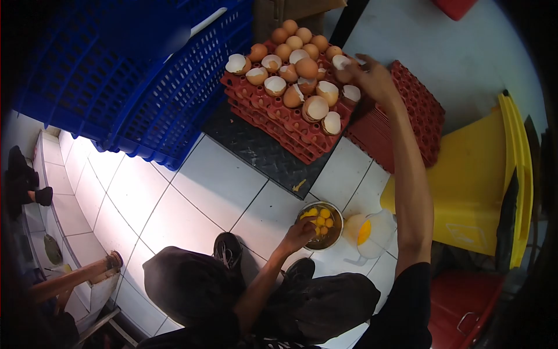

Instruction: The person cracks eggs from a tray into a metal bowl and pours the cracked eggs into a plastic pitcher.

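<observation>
My left hand is over the near left rim of a metal bowl, its fingers curled; what they hold, if anything, is hidden. Several egg yolks lie in the bowl. My right hand reaches to the right edge of a stack of red egg trays, its fingers around an open eggshell. Whole brown eggs fill the far part of the top tray. Broken shells stand in the nearer part, white insides showing.
A clear plastic jug with something yellow stands right of the bowl. The egg trays rest on a black platform. More red trays stand behind my right arm. Blue crates are at left, a yellow bin at right.
</observation>
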The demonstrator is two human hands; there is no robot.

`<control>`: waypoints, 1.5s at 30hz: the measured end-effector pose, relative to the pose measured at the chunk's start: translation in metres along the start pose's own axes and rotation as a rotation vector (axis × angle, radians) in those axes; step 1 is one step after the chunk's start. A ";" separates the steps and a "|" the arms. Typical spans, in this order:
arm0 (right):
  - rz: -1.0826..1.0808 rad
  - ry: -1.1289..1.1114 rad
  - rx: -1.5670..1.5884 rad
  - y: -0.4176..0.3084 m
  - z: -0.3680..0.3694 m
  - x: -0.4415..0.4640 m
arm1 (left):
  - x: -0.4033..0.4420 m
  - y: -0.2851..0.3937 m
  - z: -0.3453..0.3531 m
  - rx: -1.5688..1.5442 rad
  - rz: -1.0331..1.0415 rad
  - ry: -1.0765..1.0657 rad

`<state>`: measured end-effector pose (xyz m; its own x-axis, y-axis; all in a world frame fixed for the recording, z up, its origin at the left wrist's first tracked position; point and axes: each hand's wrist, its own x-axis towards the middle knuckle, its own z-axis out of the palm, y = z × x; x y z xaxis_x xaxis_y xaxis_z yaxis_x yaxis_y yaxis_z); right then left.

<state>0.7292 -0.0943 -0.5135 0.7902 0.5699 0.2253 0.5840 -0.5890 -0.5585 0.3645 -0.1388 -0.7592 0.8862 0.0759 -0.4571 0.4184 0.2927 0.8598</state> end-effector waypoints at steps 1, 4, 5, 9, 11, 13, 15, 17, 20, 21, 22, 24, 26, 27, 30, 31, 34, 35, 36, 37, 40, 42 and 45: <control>0.111 0.015 -0.008 0.007 0.001 0.013 | 0.003 -0.006 0.000 -0.048 0.013 -0.013; 0.138 -0.114 -0.077 0.025 0.005 0.042 | 0.007 -0.023 -0.002 -0.146 0.034 -0.041; 0.145 -0.214 -0.150 0.030 0.008 0.050 | 0.007 -0.024 -0.004 -0.190 0.048 -0.057; 0.198 -0.407 -0.157 0.020 0.008 0.058 | 0.001 -0.008 -0.009 -0.132 0.039 -0.046; 0.182 -0.427 -0.156 0.021 0.003 0.059 | 0.001 -0.001 -0.010 -0.025 -0.052 -0.037; 0.147 -0.417 -0.091 0.033 0.003 0.062 | 0.000 0.005 -0.010 -0.027 -0.056 -0.031; 0.072 -0.358 -0.120 0.050 0.014 0.063 | 0.000 0.006 -0.010 -0.019 -0.058 -0.028; -0.005 -0.291 -0.146 0.050 0.009 0.059 | 0.002 -0.002 -0.010 -0.121 -0.035 -0.068; 0.146 -0.069 0.150 0.050 -0.004 0.033 | 0.007 -0.018 -0.011 -0.146 0.030 -0.029; 0.161 -0.078 0.142 0.050 -0.010 0.018 | 0.003 -0.022 -0.010 -0.156 0.016 -0.038; 0.226 0.014 0.562 0.046 -0.018 -0.005 | 0.004 -0.013 -0.015 -0.215 0.038 -0.037; 0.295 0.111 1.126 0.045 -0.030 -0.066 | 0.003 -0.003 -0.017 -0.272 0.017 -0.029; 0.297 0.132 1.324 0.038 -0.024 -0.140 | 0.005 0.008 -0.013 -0.256 -0.064 0.028; 0.303 0.164 1.373 0.030 -0.016 -0.181 | 0.003 0.014 -0.013 -0.242 -0.113 0.071; 0.405 -0.006 1.148 0.017 0.012 -0.292 | -0.001 0.027 -0.005 -0.420 -0.204 0.085; 0.451 0.017 1.013 0.022 0.034 -0.326 | 0.001 0.020 -0.005 -0.429 -0.193 0.049; 0.316 0.125 0.628 0.029 0.088 -0.400 | 0.003 0.016 0.003 -0.464 -0.215 -0.006; 0.240 0.087 0.421 0.026 0.091 -0.412 | 0.004 0.016 0.003 -0.446 -0.225 -0.038; 0.223 0.067 0.385 0.027 0.099 -0.423 | 0.003 0.016 0.004 -0.426 -0.234 -0.069; 0.242 0.083 0.389 0.024 0.099 -0.427 | 0.003 0.013 0.003 -0.408 -0.248 -0.079; 0.285 0.319 0.355 0.020 0.093 -0.433 | 0.003 0.005 0.003 -0.336 -0.219 -0.060; 0.259 0.354 0.357 0.021 0.095 -0.436 | 0.002 0.008 0.002 -0.302 -0.238 -0.074; 0.226 0.258 0.350 0.029 0.103 -0.438 | 0.000 0.011 0.004 -0.242 -0.240 -0.100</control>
<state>0.3807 -0.3021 -0.7110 0.9362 0.2631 0.2329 0.3298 -0.4289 -0.8410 0.3703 -0.1392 -0.7488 0.7885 -0.1129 -0.6045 0.5684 0.5091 0.6463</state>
